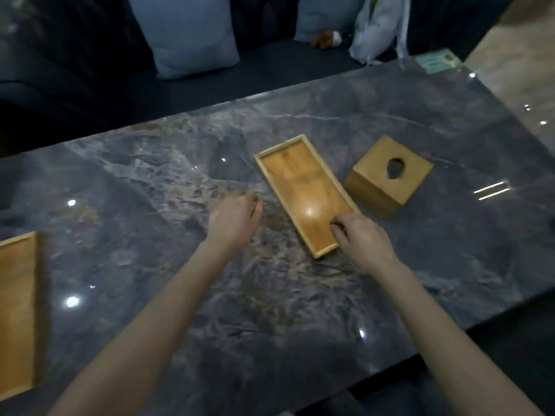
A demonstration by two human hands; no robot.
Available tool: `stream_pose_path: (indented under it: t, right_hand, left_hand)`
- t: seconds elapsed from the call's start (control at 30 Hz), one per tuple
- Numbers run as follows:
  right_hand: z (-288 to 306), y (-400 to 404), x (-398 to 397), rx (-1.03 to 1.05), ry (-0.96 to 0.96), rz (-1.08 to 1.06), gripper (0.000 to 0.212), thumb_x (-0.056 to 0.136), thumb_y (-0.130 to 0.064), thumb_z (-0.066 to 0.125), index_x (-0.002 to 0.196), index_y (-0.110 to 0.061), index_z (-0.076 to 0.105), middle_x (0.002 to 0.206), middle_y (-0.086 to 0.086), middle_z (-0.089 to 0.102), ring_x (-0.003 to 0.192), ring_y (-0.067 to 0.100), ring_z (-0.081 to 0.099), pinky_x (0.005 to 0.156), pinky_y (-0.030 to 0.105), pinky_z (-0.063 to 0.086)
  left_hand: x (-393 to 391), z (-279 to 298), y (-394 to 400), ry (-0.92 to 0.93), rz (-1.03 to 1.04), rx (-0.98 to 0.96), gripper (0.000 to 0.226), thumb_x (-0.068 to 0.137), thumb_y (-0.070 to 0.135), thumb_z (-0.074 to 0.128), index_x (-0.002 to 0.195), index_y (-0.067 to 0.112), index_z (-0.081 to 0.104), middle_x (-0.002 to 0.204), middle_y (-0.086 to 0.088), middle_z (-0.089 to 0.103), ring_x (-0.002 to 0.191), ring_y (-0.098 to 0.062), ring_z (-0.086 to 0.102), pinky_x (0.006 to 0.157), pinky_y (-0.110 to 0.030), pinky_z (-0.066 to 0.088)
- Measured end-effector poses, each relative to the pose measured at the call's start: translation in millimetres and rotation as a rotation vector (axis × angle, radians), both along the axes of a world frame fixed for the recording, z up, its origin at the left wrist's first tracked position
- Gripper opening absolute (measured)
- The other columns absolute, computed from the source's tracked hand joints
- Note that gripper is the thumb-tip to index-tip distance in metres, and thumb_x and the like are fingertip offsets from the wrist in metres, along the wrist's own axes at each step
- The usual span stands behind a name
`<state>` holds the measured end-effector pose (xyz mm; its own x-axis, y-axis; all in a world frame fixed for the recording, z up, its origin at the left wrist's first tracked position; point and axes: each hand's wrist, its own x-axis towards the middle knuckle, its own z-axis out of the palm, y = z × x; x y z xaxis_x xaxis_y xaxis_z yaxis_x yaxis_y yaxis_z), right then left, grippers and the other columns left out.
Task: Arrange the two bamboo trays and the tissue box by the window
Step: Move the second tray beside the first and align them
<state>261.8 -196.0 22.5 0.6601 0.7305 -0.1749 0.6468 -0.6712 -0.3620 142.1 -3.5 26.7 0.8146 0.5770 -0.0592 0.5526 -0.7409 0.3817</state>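
A bamboo tray (303, 187) lies at an angle in the middle of the dark marble table (435, 250). My right hand (365, 240) rests on its near right corner, with curled fingers pinching the rim there. My left hand (232, 220) hovers over the bare table just left of that tray, loosely curled and holding nothing. The bamboo tissue box (387, 175), a cube with an oval hole on top, stands right of the tray without touching it. A second bamboo tray (16, 313) lies at the left edge of the view, partly cut off.
A dark sofa with two pale blue cushions (192, 34) runs along the far side of the table. A light cloth bag (378, 25) and a small brown object lie on its seat. A greenish card (438, 63) sits on the far right corner of the table.
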Motion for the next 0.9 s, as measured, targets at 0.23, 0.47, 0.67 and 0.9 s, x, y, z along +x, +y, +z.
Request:
stream_pose_path:
  t: [0.23,0.47,0.67,0.9]
  right_hand:
    - [-40.3,-40.3,38.2,0.041,0.037,-0.246,0.03,0.092,-0.02,0.044,0.117,-0.005,0.053,0.115,0.015,0.057,0.111,0.031,0.05,0.082,0.043,0.048]
    - [-70.7,-39.1,45.6,0.041,0.152,-0.278,0.042,0.093,-0.024,0.044,0.13,-0.004,0.043,0.128,0.015,0.048,0.119,0.029,0.043,0.091,0.041,0.044]
    - [-68.4,-31.9,55.9,0.066,0.223,-0.342,0.036,0.092,-0.022,0.049,0.123,-0.004,0.052,0.118,0.015,0.051,0.104,0.03,0.054,0.082,0.037,0.046]
    - [-69.6,-27.9,66.3,0.136,0.302,-0.455,0.027,0.088,-0.012,0.055,0.112,-0.005,0.065,0.111,0.014,0.063,0.1,0.029,0.059,0.075,0.027,0.04]
  left_hand:
    - [52.5,-51.0,-42.4,0.017,-0.032,-0.067,0.044,0.091,0.021,0.048,0.125,-0.008,0.047,0.13,-0.027,0.049,0.123,-0.04,0.043,0.104,-0.045,0.036]
    - [55.9,-87.6,-76.0,0.167,0.129,-0.191,0.073,0.094,0.038,0.037,0.144,0.001,-0.002,0.156,-0.018,0.001,0.145,-0.029,0.001,0.12,-0.039,0.006]
    - [56.3,-91.3,-85.0,0.139,0.209,-0.267,0.073,0.095,0.037,0.033,0.143,0.009,-0.014,0.158,-0.011,0.001,0.145,-0.023,-0.006,0.118,-0.039,-0.001]
    - [64.2,-85.3,-85.6,0.081,0.272,-0.395,0.069,0.094,0.019,0.039,0.144,0.005,-0.007,0.158,-0.01,-0.001,0.145,-0.023,-0.007,0.117,-0.042,-0.003]
